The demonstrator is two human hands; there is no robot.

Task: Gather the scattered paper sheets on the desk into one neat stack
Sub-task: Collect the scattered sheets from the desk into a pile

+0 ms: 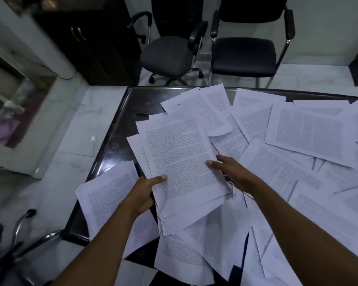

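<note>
Stack: we grip held stack [180,162] with left hand [145,193] and right hand [229,172], long axis pointing away.
Surroundings: loose sheets [304,131] beyond fingers on desk [120,129].

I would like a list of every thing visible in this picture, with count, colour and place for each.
held bundle of sheets: one, white with printed text, above the desk's left part
loose sheets: many, white, scattered overlapping over the desk
desk: one, dark and glossy, centre
swivel chair: one, grey seat, beyond the desk
fixed chair: one, black, right of the swivel chair
cabinet: one, dark, top left
left hand: grips the bundle's left edge
right hand: holds the bundle's right edge
</note>
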